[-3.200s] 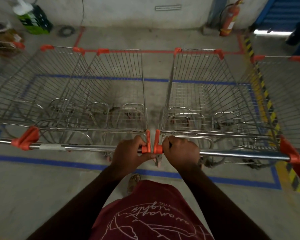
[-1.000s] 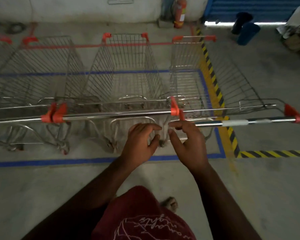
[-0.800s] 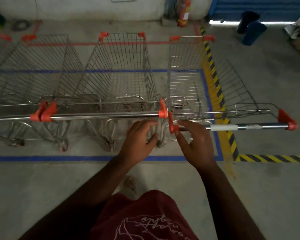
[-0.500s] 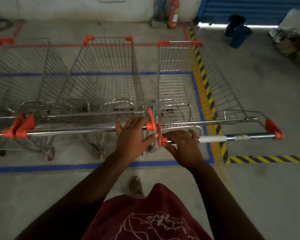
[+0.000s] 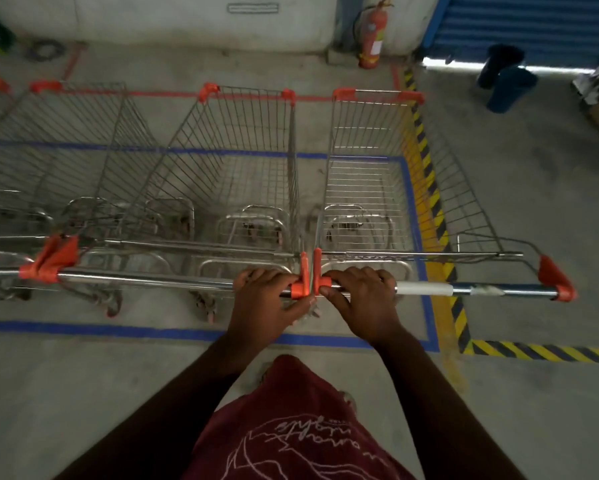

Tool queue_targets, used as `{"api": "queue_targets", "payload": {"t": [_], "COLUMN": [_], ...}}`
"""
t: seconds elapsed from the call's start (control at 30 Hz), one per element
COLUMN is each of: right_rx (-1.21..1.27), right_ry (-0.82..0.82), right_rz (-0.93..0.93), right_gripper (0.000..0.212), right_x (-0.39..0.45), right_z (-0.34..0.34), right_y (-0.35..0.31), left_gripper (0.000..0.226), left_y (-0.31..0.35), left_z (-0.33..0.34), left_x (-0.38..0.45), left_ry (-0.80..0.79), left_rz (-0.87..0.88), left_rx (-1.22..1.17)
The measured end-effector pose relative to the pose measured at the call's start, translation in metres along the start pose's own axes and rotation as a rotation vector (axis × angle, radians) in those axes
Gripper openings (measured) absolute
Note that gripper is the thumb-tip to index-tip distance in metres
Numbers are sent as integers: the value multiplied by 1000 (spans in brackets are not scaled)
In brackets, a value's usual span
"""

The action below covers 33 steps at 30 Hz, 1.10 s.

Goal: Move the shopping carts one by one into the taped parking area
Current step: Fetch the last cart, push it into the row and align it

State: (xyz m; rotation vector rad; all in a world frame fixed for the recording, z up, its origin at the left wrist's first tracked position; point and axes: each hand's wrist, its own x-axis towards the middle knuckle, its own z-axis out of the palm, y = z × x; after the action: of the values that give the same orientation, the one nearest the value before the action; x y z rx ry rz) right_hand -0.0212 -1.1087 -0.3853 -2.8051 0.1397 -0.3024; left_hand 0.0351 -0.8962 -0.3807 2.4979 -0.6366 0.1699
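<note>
Three wire shopping carts with orange corner caps stand side by side inside the blue tape rectangle. The left cart is partly cut off. My left hand grips the right end of the middle cart's handle bar. My right hand grips the left end of the right cart's handle bar. The two orange end caps touch between my hands. The right cart's right side overhangs the blue tape's right edge.
A yellow-black hazard stripe runs along the right of the blue tape and turns right across the floor. A red tape line lies behind the carts. A fire extinguisher stands at the wall; blue bins stand far right.
My hands hovered open just short of the bars a second ago; now each grips a handle end. The right cart's handle has come level with the middle cart's, end caps together.
</note>
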Motion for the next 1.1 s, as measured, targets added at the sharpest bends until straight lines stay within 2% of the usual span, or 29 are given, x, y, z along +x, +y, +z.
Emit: {"api": "queue_targets", "payload": {"t": [0.2,0.67,0.8,0.9,1.1], "right_rx": [42,52,60,64,101], "right_ry": [-113,-79,-69,-76,-64], "right_rz": [-72,-31,-23,-22,-22], "right_gripper": [35,35,30,31,32], "right_x": [7,1,1,0,-5], "right_z": [-8,-2,-3,-3,-6], "right_y": [13,0,0,-1,-2], "left_gripper": [46,54,73,62,53], "left_y": [10,5,7,7,5], "left_z": [-2,-6,-6,-5,-3], "left_x": [3,7,4,4,2], "left_ry": [-36,-73,-83,-120,-126], "left_rz": [-34,-23,-19,59,80], "left_rx": [-22,-26,-46,-26,9]}}
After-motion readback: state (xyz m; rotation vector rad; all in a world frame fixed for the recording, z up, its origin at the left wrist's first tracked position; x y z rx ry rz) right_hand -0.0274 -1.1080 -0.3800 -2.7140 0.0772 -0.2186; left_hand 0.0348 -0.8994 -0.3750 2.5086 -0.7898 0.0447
